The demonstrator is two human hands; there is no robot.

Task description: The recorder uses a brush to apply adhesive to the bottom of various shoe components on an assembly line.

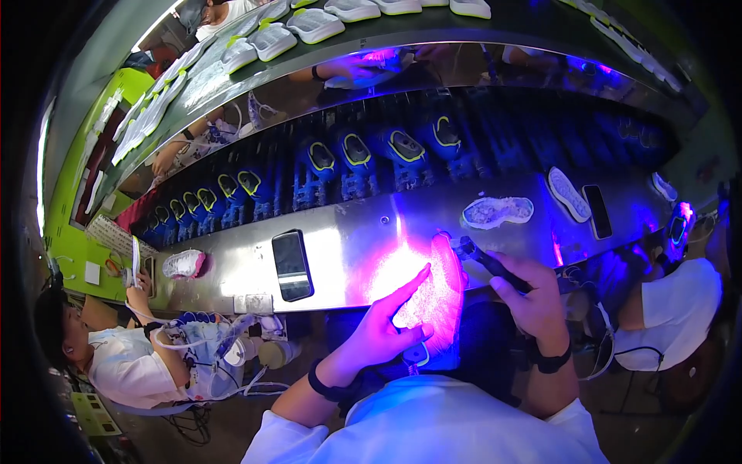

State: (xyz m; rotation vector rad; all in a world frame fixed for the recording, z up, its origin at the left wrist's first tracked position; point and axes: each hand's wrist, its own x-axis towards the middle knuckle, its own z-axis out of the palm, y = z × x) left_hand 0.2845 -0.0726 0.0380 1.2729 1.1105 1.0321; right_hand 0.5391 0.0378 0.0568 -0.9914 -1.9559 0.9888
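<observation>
Brilliant pink and violet light falls on a shoe [446,298] in front of me, washing out much of its detail. My left hand [382,329] holds the shoe from its left side, thumb and index finger spread over it. Closed round the black handle of a tool [498,267] is my right hand [537,298]. The tool's dark head is close to the shoe's upper right edge; whether they touch I cannot tell, nor what kind of tool it is.
A metal bench [340,247] bears a phone [293,265], a pale sole [498,212], another sole [570,195] and a second phone [597,211]. Behind stands a rack with several dark shoes [357,150]. Soles [315,25] line the shelf above. People work at left [139,363] and right [672,317].
</observation>
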